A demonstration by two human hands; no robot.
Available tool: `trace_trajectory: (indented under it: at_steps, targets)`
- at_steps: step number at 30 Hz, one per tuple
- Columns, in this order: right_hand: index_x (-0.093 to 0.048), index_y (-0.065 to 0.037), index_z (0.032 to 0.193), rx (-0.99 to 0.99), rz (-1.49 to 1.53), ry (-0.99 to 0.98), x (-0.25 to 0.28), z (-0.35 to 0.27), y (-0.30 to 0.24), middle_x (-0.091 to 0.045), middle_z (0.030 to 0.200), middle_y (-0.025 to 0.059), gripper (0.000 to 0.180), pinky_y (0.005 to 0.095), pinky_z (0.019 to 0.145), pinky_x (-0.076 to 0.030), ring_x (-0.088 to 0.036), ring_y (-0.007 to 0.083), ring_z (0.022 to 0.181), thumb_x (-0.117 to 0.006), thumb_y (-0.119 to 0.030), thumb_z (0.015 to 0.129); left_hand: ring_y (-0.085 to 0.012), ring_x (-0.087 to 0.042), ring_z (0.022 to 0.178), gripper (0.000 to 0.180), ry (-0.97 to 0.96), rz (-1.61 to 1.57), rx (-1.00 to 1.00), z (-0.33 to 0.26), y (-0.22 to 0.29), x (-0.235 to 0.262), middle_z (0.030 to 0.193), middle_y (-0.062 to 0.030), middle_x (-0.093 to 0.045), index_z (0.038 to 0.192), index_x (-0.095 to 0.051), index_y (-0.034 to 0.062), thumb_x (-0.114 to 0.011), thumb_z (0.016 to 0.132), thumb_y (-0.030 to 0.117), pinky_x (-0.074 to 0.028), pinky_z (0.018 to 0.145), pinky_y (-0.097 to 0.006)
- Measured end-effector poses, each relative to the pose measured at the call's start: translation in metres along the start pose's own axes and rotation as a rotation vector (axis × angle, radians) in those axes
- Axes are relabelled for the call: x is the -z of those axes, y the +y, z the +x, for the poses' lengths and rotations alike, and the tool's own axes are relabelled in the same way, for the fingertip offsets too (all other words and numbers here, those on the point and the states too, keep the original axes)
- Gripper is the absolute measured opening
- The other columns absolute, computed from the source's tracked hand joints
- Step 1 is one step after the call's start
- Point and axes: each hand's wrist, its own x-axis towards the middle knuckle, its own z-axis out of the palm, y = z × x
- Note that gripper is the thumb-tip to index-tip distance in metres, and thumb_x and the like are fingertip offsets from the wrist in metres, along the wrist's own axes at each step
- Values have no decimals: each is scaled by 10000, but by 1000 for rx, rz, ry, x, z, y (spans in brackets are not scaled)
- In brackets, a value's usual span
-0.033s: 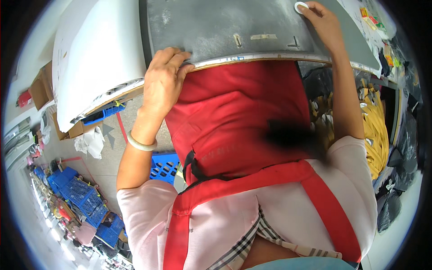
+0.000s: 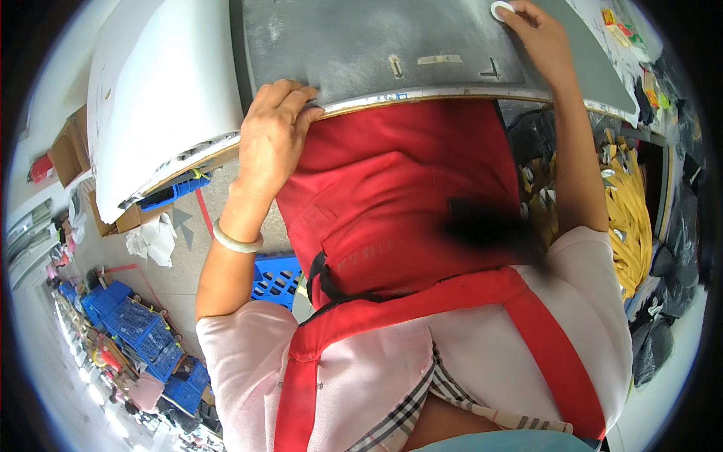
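My right hand (image 2: 541,34) pinches a small round white disc (image 2: 501,10) between thumb and fingers, at the far right of the dark grey sheet (image 2: 354,53). Whether the disc touches the sheet I cannot tell. My left hand (image 2: 275,124) rests on the near edge of the worktable (image 2: 422,96). Its bent fingers lie on the sheet's near left corner, the thumb reaches along the edge, and no object shows in the hand. Short tape strips (image 2: 439,59) and a dark L-shaped mark (image 2: 490,69) are on the sheet near its front.
A large white curved sheet (image 2: 166,75) covers the table's left side. Below stand a blue crate (image 2: 273,280) and cardboard boxes (image 2: 72,143). Yellow cloth (image 2: 626,218) hangs in a heap at the right, beside black plastic bags (image 2: 654,354). Blue carts (image 2: 139,328) stand at the lower left.
The whole scene sits a few pixels higher in the picture. Both hands keep their places, the disc still in my right fingers.
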Motion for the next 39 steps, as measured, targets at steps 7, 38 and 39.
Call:
trace_trajectory:
  at_steps: [7,38,39]
  targets:
    - [-674,-46,895,-141,298,-19,0,-11,-3,-621,776,-33,150,234,668,-423,-531,56,735,-698,-184,949,-292,-630,917,207,-1,53,-78,0,-5,1,994,-83,-679,973,-727,33,-787,791,112,-532,817,-390]
    - [-678,-39,941,-130,525,-41,-2,-17,3,-677,871,-21,133,215,726,-447,-579,64,786,-684,-169,970,-295,-619,856,145,33,92,-67,-8,-7,-2,923,-93,-677,916,-713,26,-789,800,66,-509,779,-388]
    - [-677,-40,936,-124,530,-48,-2,-18,0,-677,865,-21,134,214,719,-444,-575,63,778,-687,-170,967,-294,-620,863,140,22,84,-65,-8,-8,-2,930,-97,-678,917,-715,28,-789,803,65,-507,782,-387]
